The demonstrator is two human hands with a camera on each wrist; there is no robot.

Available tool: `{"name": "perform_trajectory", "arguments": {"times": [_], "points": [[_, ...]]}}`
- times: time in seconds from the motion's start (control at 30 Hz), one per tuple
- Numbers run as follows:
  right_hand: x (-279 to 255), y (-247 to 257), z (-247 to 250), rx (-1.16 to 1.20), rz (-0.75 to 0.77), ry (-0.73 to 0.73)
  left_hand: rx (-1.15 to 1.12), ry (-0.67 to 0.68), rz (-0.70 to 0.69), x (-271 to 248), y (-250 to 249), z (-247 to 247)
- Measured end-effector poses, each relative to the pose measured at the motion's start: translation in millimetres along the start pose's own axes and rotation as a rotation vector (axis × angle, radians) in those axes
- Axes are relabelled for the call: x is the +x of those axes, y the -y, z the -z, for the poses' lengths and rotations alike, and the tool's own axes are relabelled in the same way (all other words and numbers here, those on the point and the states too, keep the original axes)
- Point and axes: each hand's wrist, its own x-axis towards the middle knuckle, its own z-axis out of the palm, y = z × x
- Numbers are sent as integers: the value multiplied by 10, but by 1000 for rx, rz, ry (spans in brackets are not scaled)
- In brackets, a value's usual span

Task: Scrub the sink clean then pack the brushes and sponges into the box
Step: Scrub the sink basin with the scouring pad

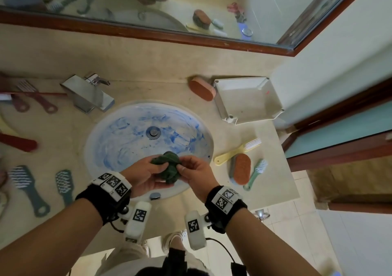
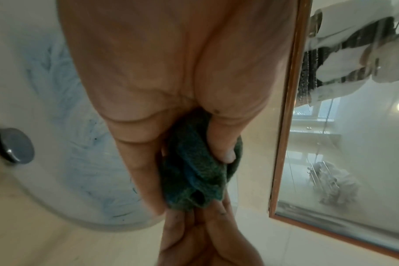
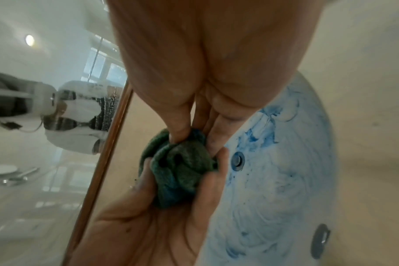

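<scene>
The oval sink (image 1: pixel 118 131) is smeared with blue soap around its drain (image 1: pixel 153 132). Over its near rim both hands hold a crumpled dark green scouring pad (image 1: pixel 169 166). My left hand (image 1: pixel 146 172) cups the pad from below with thumb and fingers curled round it (image 2: pixel 194 172). My right hand (image 1: pixel 191 169) pinches the pad's right side (image 3: pixel 182 171). The open grey box (image 1: pixel 246 99) stands at the back right, with nothing inside. An orange sponge (image 1: pixel 201 87) leans by the box. Another orange sponge (image 1: pixel 241 168), a yellow brush (image 1: pixel 237 150) and a green brush (image 1: pixel 255 174) lie right of the sink.
The chrome tap (image 1: pixel 89 93) stands behind the sink at the left. Red combs (image 1: pixel 38 97) and teal brushes (image 1: pixel 27 184) lie on the counter's left side. A framed mirror (image 1: pixel 148 6) runs along the back. The counter ends at a wall on the right.
</scene>
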Motion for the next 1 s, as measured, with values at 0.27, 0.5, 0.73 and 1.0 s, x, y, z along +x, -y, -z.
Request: {"name": "perform_trajectory", "arguments": {"times": [0.27, 0.5, 0.73, 1.0], "points": [[29, 13, 791, -1384, -139, -136, 545, -398, -32, 443, 85, 148], [110, -263, 998, -1485, -325, -50, 762, -377, 132, 733, 161, 110], [150, -416, 1051, -1462, -254, -74, 1294, -219, 58, 832, 385, 48], [157, -368, 1100, -1534, -266, -12, 1360, -159, -33, 877, 560, -66]]}}
